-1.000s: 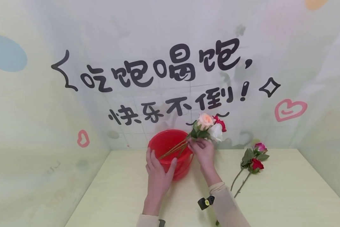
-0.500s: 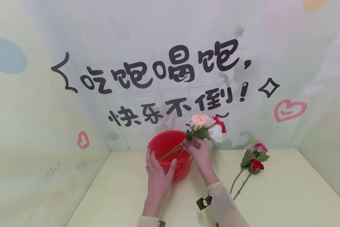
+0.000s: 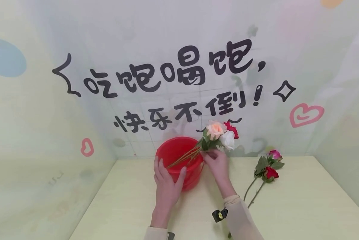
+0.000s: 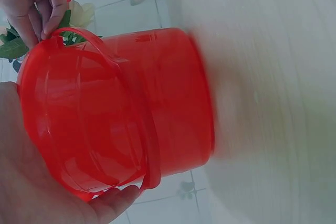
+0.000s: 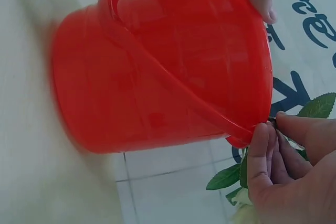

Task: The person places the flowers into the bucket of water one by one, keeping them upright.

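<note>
Spread along the side of the red plastic bucket [image 3: 193, 179], the left hand [image 3: 166, 188] touches its rim. The right hand [image 3: 217, 165] pinches at the rose stems [image 3: 183, 157]; the peach [image 3: 215, 129], white [image 3: 228, 140] and red blooms [image 3: 232, 130] lean just beyond its fingers.

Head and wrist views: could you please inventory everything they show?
Bucket: one, red, handled, on table
Gathered roses: at least three, peach, white, red, beyond bucket's right rim
Stems: several, tan, inside bucket
Loose roses: two, red, magenta, table's right
Table: one, pale, beneath bucket
Backdrop: one, pale, behind table
Chinese lettering: two lines, black, on backdrop
Heart outlines: two, pink, flanking lettering
Star: one, black, right backdrop
Blue spot: one, upper left
Orange spot: one, upper right
Wrist cameras: two, black, on wrists
Sleeves: two, beige, on forearms
Hands: two, left gripping bucket, right apparently pinching stems
</note>
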The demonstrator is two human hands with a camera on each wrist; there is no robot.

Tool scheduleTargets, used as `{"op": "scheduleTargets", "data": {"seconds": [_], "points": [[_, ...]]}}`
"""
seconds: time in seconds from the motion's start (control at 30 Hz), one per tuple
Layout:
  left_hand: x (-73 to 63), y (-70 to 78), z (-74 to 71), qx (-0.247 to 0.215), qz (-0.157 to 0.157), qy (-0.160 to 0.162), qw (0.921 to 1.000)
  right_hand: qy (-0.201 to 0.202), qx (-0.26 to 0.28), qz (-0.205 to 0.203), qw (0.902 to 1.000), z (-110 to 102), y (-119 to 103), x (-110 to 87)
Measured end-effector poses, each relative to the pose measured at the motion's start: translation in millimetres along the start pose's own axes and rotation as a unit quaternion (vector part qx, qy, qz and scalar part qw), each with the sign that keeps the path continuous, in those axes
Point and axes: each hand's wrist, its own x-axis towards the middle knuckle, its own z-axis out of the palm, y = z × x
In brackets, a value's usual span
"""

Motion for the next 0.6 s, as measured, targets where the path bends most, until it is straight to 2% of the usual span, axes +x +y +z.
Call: {"op": "scheduleTargets", "data": {"seconds": [0.17, 0.43, 0.6], "points": [[1.3, -0.2, 1.8, -0.004, 0.000, 0.002, 1.0000, -0.015, 0.035, 0.029, 0.9989, -4.3, 3.1, -2.1], [2.6, 0.0, 3.1, -0.005, -0.003, 0.001, 1.0000, -0.066, 0.072, 0.059, 0.9935, -22.1, 5.0, -6.9], [1.8, -0.7, 1.8, -0.007, -0.005, 0.000, 1.0000, -0.074, 0.099, 0.065, 0.9902, -34.5, 3.5, -8.4]]}}
